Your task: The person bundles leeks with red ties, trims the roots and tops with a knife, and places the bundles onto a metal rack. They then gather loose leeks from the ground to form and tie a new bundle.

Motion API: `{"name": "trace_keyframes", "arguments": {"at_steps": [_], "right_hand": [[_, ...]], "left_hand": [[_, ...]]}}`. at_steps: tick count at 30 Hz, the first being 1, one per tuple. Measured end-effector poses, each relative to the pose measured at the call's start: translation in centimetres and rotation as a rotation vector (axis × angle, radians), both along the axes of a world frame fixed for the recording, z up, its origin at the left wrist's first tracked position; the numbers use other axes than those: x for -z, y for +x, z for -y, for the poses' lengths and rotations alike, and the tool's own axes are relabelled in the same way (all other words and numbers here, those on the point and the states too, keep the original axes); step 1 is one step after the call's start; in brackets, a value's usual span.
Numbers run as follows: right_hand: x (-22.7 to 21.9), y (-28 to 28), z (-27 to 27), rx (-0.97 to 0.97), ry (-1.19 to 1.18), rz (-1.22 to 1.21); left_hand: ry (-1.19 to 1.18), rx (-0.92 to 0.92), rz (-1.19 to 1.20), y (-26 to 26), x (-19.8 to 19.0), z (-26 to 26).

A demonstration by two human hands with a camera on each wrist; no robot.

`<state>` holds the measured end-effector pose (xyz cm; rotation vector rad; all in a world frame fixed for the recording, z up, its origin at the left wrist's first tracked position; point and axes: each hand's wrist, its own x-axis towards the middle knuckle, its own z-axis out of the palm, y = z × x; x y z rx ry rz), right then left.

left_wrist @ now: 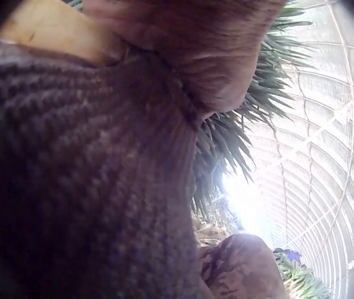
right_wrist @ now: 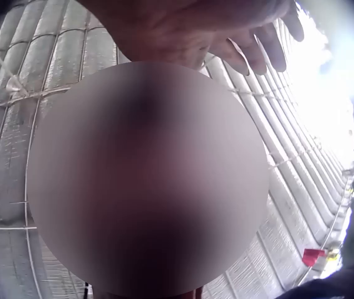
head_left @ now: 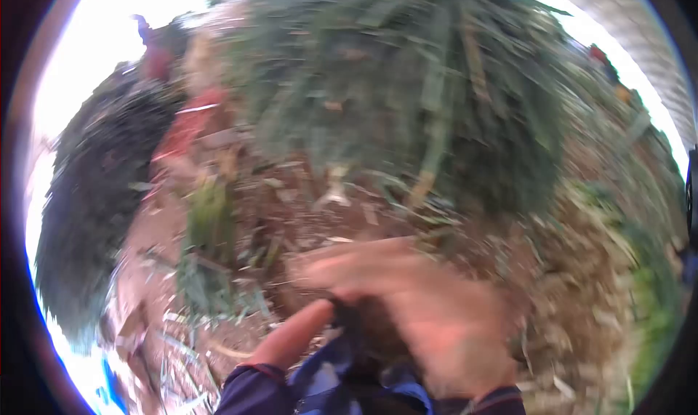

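Blurred by motion, my right hand [head_left: 443, 313] reaches across in front of my body in the head view, its fingers pointing left. The right wrist view shows that hand [right_wrist: 226, 31] with its fingers stretched out and apart, holding nothing. Close beside it, my left hand [head_left: 298, 331] comes up from a dark sleeve [head_left: 254, 389], its fingers largely hidden. In the left wrist view the palm side of the left hand [left_wrist: 202, 56] shows above a ribbed knit cuff [left_wrist: 102, 174]; I cannot tell how its fingers lie. Ahead stands a big heap of long green leaves [head_left: 392, 88].
Another dark leafy heap [head_left: 102, 197] rises at the left, beside red material [head_left: 189, 128]. A small green bundle [head_left: 211, 219] lies on brown ground strewn with dry scraps [head_left: 574, 313]. A ribbed, translucent curved roof [left_wrist: 314, 143] arches overhead.
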<state>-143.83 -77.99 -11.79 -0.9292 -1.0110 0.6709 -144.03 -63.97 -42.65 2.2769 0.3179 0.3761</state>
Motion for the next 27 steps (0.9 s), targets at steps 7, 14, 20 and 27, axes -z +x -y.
{"name": "trace_keyframes", "arguments": {"at_steps": [7, 14, 20, 27], "right_hand": [[2.7, -4.0, -1.9, -0.376, 0.112, 0.287], [6.1, -2.3, -4.2, -0.386, -0.073, 0.651], [9.2, 5.2, -2.0, 0.001, -0.321, 0.423], [15.9, 14.9, 4.5, 0.321, -0.690, 0.374]], "left_hand": [[0.126, 0.058, 0.170, 0.5, -0.6, -0.3], [0.121, 0.030, 0.111, 0.4, 0.1, -0.7], [-0.150, 0.000, 0.158, 0.5, 2.5, -0.8], [0.152, 0.046, 0.199, 0.5, -0.8, -0.7]]}}
